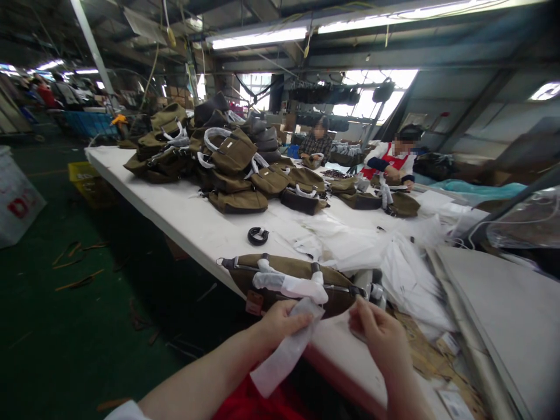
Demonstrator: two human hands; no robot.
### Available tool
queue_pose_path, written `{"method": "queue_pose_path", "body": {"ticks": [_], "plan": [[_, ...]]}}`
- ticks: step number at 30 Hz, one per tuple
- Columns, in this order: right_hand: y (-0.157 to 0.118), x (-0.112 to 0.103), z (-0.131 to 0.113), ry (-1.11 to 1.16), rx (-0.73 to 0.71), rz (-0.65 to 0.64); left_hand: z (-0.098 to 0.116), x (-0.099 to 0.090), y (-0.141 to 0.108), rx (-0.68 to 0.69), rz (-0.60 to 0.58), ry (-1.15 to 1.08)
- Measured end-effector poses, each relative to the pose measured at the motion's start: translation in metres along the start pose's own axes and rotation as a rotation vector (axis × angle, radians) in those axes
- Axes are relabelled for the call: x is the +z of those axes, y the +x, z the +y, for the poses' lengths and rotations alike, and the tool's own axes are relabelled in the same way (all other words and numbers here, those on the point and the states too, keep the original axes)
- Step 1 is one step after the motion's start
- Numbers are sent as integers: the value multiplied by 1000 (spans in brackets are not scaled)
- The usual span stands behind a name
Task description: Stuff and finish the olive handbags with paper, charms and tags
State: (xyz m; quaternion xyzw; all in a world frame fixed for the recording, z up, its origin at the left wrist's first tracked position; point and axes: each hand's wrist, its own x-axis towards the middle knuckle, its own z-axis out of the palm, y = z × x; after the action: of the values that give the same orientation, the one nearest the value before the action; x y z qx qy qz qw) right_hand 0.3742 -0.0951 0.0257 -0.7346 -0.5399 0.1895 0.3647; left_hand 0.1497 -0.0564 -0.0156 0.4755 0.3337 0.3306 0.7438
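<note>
An olive-brown handbag (291, 263) lies near the table's front edge, its handle (301, 287) wrapped in white paper. My left hand (282, 322) is closed on a strip of white wrapping paper (277, 364), pinched between thumb and fingers just in front of that handle. The strip's loose end hangs down toward me. By the bag's right end, my right hand (382, 335) is raised with its fingers curled into a pinch; whatever they hold is too small or hidden to name. A reddish-brown tag (254, 303) hangs at the bag's front left.
Behind the bag lies a black ring-shaped roll (251, 237). Many olive bags (231, 153) are heaped farther back on the white table (175, 219). Crumpled white sheets (394, 262) spread to the right. Two co-workers, one in a red apron (394, 157), are across the table.
</note>
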Motion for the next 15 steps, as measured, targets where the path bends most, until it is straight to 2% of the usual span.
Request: {"method": "queue_pose_path", "body": {"ticks": [2, 3, 5, 7, 8, 11, 15], "plan": [[17, -19, 32, -225, 149, 285, 0, -1, -1, -42, -45, -30], [25, -27, 49, -333, 193, 336, 1, 0, -1, -47, -49, -38], [37, -37, 80, -382, 230, 237, 4, 2, -2, -38, -27, -57], [42, -37, 103, -290, 238, 105, 6, 5, -1, -30, 3, -78], [42, -35, 110, -239, 239, 80, 7, 6, 0, -29, 14, -83], [38, -25, 120, -148, 229, 127, 7, 6, 3, -32, 18, -78], [31, -14, 120, -18, 203, 185, 6, 5, 4, -56, 17, -84]]}}
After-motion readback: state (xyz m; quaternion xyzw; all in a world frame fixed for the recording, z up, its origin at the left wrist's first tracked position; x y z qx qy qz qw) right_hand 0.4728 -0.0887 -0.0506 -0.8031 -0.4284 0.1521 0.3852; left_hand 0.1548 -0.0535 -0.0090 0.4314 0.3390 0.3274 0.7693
